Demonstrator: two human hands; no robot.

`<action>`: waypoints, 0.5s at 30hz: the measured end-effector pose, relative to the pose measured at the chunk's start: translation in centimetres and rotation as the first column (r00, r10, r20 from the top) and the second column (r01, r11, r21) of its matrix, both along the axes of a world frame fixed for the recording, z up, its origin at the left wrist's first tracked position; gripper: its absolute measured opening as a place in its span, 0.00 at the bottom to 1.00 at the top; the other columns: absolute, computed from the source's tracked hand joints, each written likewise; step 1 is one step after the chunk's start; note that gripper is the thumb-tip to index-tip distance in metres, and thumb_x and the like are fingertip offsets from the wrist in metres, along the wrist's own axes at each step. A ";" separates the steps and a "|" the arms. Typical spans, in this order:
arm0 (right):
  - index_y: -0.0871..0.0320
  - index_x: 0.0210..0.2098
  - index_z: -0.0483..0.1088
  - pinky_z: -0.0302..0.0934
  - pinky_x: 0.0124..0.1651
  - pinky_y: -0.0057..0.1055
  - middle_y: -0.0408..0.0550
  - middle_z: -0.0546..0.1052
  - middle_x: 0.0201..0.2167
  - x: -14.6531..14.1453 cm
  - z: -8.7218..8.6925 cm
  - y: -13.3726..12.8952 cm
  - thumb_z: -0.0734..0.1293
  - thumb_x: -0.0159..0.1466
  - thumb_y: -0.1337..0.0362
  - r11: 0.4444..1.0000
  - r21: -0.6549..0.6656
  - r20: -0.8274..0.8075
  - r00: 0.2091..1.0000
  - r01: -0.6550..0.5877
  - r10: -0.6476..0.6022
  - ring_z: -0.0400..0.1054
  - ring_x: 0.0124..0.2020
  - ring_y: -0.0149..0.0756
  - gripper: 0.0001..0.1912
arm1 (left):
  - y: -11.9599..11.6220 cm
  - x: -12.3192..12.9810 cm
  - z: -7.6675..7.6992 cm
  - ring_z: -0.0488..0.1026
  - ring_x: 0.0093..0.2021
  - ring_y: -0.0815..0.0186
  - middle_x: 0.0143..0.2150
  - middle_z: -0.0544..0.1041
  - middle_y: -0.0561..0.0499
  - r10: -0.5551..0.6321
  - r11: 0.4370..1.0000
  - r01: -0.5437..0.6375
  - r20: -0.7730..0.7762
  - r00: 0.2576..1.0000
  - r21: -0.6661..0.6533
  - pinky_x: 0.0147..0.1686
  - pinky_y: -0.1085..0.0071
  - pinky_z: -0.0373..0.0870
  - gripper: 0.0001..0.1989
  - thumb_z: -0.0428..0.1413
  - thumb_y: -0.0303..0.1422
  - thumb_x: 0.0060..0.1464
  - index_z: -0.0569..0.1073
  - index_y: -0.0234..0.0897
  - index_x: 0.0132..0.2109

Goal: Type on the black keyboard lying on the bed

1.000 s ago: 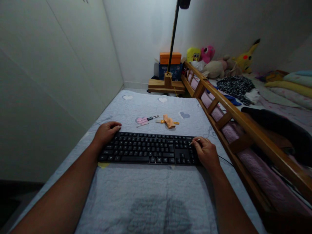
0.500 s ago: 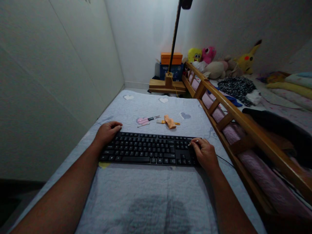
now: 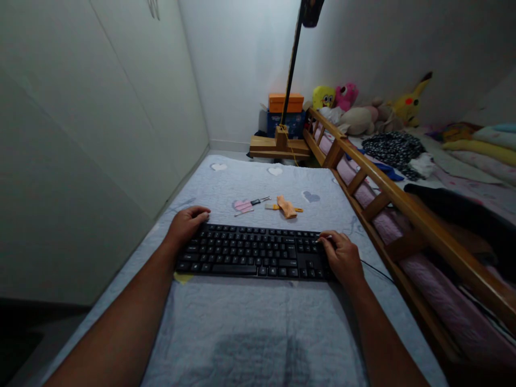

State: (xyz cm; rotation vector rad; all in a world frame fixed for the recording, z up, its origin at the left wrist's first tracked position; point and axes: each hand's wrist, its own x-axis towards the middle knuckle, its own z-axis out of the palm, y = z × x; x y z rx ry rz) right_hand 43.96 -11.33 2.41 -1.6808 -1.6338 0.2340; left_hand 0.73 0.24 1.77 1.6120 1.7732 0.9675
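Note:
A black keyboard (image 3: 242, 252) lies flat on the pale blue quilt. My left hand (image 3: 188, 224) rests at its upper left corner, thumb and fingers closed against the edge. Over the number keys at the right end, my right hand (image 3: 341, 252) pinches a small white-tipped stick, like a cotton swab (image 3: 323, 238). Beyond the keyboard are a tool with a black handle (image 3: 256, 202), a thin stick (image 3: 244, 213) and an orange cloth (image 3: 287, 207) lying across a yellow-handled brush (image 3: 272, 207).
A wooden bed rail (image 3: 387, 188) runs along the right, with plush toys and clothes behind it. A black pole on a wooden base (image 3: 262, 146) stands past the quilt's far edge, near an orange box (image 3: 286, 102). White cabinet doors (image 3: 121, 107) are at left.
The view has shifted slightly, so the keyboard and tools appear lower and further right. Both hands keep about the same places on the keyboard, and the right still pinches the swab.

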 end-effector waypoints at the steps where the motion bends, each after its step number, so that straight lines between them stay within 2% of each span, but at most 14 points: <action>1: 0.53 0.36 0.76 0.65 0.45 0.41 0.51 0.80 0.33 -0.1 0.1 0.1 0.64 0.65 0.57 1.000 -0.003 0.007 1.000 0.000 0.000 0.74 0.39 0.47 0.11 | 0.0 -0.1 0.0 0.81 0.44 0.53 0.40 0.86 0.46 -0.001 1.000 0.001 0.020 1.000 0.003 0.51 0.60 0.76 0.20 0.59 0.47 0.44 0.83 0.38 0.39; 6: 0.53 0.34 0.75 0.64 0.45 0.40 0.51 0.79 0.32 -0.3 0.6 0.2 0.63 0.65 0.57 0.999 -0.034 0.038 0.999 -0.002 0.003 0.73 0.38 0.47 0.11 | 0.0 -0.2 0.0 0.81 0.43 0.53 0.40 0.85 0.44 -0.005 1.000 0.005 0.086 0.996 0.008 0.51 0.59 0.76 0.22 0.58 0.49 0.45 0.83 0.36 0.40; 12: 0.53 0.33 0.75 0.64 0.45 0.39 0.51 0.80 0.32 0.0 1.6 0.5 0.62 0.64 0.56 0.991 -0.130 0.050 0.998 -0.026 0.033 0.74 0.38 0.46 0.12 | -0.1 0.0 0.0 0.81 0.45 0.53 0.41 0.86 0.44 -0.008 1.000 0.008 0.061 0.998 0.016 0.53 0.60 0.75 0.19 0.58 0.48 0.46 0.82 0.38 0.37; 15: 0.53 0.32 0.74 0.63 0.44 0.37 0.49 0.81 0.32 0.2 2.5 0.9 0.62 0.63 0.57 0.980 -0.185 0.067 0.994 -0.072 0.086 0.74 0.37 0.44 0.11 | -0.1 -0.1 -0.1 0.81 0.46 0.52 0.41 0.86 0.45 -0.009 1.000 0.008 0.032 0.999 0.027 0.53 0.59 0.74 0.19 0.57 0.47 0.46 0.82 0.39 0.37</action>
